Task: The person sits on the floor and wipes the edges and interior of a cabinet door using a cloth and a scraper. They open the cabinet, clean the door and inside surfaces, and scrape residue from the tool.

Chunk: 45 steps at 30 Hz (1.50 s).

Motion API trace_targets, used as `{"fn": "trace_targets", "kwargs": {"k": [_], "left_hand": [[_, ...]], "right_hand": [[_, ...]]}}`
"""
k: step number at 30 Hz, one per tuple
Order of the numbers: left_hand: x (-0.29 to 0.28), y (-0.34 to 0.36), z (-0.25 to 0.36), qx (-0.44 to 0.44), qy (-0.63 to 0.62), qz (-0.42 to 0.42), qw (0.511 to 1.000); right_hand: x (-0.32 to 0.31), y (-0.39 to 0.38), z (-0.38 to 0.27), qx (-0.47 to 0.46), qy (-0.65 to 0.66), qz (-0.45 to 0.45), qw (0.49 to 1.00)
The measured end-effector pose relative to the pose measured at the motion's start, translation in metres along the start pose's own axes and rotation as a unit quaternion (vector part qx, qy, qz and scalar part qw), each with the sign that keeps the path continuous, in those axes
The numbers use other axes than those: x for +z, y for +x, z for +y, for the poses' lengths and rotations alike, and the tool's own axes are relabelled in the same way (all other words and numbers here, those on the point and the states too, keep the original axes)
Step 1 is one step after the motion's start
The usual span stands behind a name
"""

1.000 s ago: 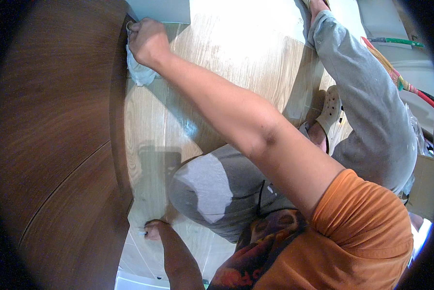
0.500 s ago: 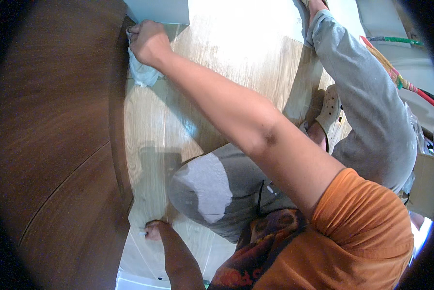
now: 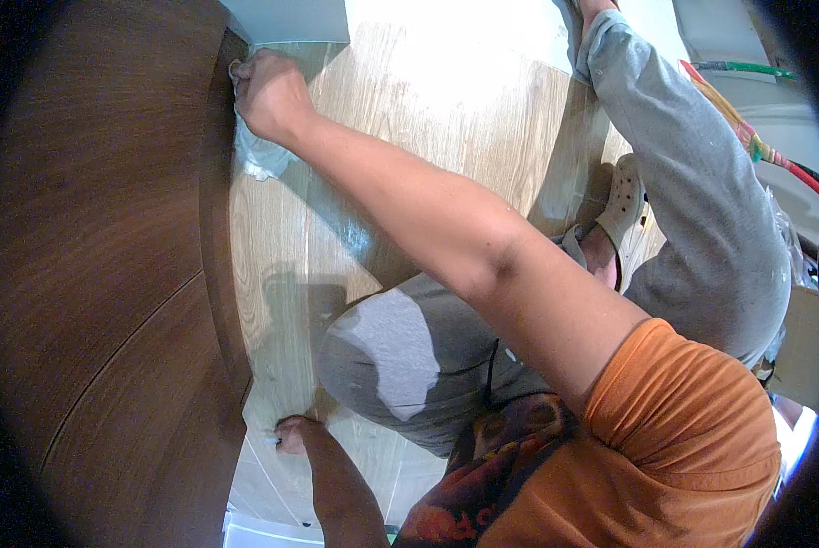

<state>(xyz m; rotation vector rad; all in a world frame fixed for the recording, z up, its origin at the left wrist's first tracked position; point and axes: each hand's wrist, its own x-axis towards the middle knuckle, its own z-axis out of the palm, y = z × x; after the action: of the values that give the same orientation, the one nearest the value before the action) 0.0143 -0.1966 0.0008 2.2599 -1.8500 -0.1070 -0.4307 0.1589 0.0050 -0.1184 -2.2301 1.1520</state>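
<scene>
My right hand (image 3: 273,96), at the far left, is closed on a whitish cloth (image 3: 262,160). The cloth hangs below the fingers onto the wood-look floor (image 3: 268,219), against the foot of a dark brown wooden panel (image 3: 108,228). My right arm reaches across the view from the lower right. Near the lower edge, my left hand (image 3: 293,436) rests low at the floor with its fingers curled. A small pale bit shows at those fingers, too small to name.
A pale grey panel (image 3: 291,20) stands at the far left corner. My bent knee (image 3: 382,356) in grey trousers is between my arms. A beige clog (image 3: 621,201) is on my foot. A broom (image 3: 729,114) lies at the right, with a cardboard box (image 3: 802,333) nearer.
My right hand and the cloth have slid a little nearer along the foot of the brown panel. My left hand stays in place.
</scene>
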Motion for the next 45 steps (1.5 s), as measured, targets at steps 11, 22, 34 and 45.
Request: {"fn": "trace_targets", "kwargs": {"k": [11, 22, 34, 45], "left_hand": [[-0.007, -0.013, 0.01, -0.034, -0.026, -0.007, 0.999], [0.009, 0.005, -0.01, 0.027, -0.013, 0.011, 0.999], [0.002, -0.003, -0.005, 0.035, 0.004, -0.012, 0.999], [0.01, 0.007, -0.012, 0.066, 0.043, -0.012, 0.997]], "right_hand": [[-0.023, -0.001, -0.013, 0.046, 0.064, -0.037, 0.996], [-0.006, 0.019, -0.006, 0.169, 0.043, -0.034, 0.984], [-0.01, 0.026, -0.001, 0.197, 0.098, -0.009, 0.976], [-0.012, 0.034, -0.021, 0.124, 0.181, 0.144, 0.965]]}}
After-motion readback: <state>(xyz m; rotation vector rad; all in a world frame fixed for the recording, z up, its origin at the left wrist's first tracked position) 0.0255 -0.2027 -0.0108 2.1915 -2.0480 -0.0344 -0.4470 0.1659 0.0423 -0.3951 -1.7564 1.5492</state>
